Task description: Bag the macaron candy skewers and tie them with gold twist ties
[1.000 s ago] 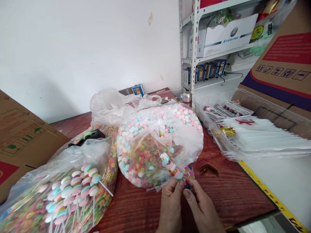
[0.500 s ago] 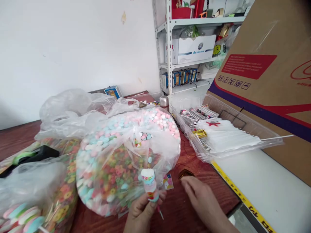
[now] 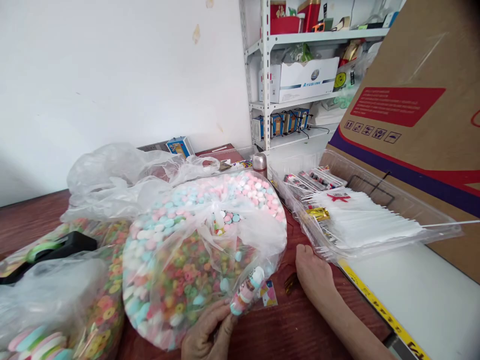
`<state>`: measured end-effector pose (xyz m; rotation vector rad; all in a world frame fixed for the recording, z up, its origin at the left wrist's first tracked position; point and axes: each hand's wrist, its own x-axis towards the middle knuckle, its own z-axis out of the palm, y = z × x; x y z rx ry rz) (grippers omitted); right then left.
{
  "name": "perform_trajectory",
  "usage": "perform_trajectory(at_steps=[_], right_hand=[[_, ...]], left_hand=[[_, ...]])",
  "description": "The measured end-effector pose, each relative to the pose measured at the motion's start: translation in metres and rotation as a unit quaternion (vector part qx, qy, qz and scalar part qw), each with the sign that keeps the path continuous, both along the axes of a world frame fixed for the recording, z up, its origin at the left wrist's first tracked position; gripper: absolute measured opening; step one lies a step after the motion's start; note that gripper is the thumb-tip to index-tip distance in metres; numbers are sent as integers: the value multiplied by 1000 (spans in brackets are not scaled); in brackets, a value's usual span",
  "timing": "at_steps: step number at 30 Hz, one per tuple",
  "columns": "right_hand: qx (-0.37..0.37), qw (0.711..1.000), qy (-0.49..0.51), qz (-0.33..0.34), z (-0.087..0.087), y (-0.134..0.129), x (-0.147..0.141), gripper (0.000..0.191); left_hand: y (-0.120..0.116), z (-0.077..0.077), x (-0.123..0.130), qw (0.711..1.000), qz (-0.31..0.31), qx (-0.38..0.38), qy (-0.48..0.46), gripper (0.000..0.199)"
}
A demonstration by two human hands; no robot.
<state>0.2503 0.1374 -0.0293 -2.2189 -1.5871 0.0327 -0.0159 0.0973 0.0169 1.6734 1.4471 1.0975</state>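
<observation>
Between thumb and fingers, my left hand (image 3: 210,327) grips a small wrapped candy roll (image 3: 247,291), pastel with a white top, tilted up to the right. It is held over the front of a big clear bag of pastel and ring-shaped candies (image 3: 187,265). Resting on the dark red table (image 3: 273,335), my right hand (image 3: 313,267) has its fingers curled; whatever they may hold is hidden. Gold twist ties (image 3: 290,283) lie just left of it, near a colourful printed card (image 3: 269,294).
A clear plastic tray (image 3: 322,250) of white sticks stands at the right, before a large cardboard box (image 3: 405,65). On the left are more candy bags (image 3: 108,300) and a black tape dispenser (image 3: 71,245). Behind stand a metal flask (image 3: 259,164) and white shelves (image 3: 266,75).
My left hand has tilted the candy roll to the right and moved it slightly up. My right hand has moved from the gold ties towards the tray, fingers more curled. The view has shifted slightly.
</observation>
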Motion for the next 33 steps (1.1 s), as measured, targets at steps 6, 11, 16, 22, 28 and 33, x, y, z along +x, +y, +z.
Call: perform_trajectory(at_steps=[6,11,16,22,28,33], right_hand=[[48,979,154,124,24,-44,-4,21],[14,847,480,228,59,-74,-44,28],[19,852,482,203,54,-73,-84,27],[2,842,513,169,46,-64,-92,29],[-12,827,536,167,51,-64,-93,30],[29,878,449,164,40,-65,-97,28]], left_hand=[[1,3,0,987,52,94,123,21],[-4,6,24,957,18,183,225,26],[-9,7,49,923,24,271,272,24],[-9,8,50,914,36,311,258,21],[-10,5,46,921,0,318,224,34],[-10,5,51,987,29,146,64,20]])
